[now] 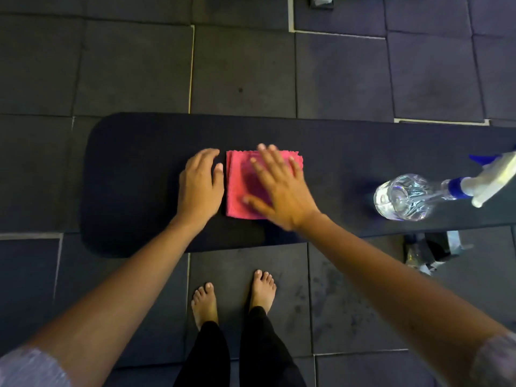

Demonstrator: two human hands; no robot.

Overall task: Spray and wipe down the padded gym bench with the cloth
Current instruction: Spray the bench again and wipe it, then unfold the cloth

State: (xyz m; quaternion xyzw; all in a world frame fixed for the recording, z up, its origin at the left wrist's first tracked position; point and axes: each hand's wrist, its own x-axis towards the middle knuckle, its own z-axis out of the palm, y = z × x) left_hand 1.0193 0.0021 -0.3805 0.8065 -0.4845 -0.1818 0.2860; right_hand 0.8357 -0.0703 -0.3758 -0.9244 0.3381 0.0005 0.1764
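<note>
A black padded gym bench point(134, 152) runs left to right across the middle of the view. A folded pink cloth point(237, 188) lies flat on its top. My right hand point(279, 191) rests spread out on the cloth's right half, fingers apart and slightly blurred. My left hand point(199, 188) lies on the pad just left of the cloth, thumb at the cloth's edge, holding nothing. A clear spray bottle point(405, 198) with a blue and white trigger head point(491, 177) stands on the bench to the right, apart from both hands.
Dark rubber floor tiles point(240, 71) surround the bench. My bare feet point(234, 294) stand just in front of its near edge. Part of the bench's metal frame point(435, 250) shows below the pad at the right.
</note>
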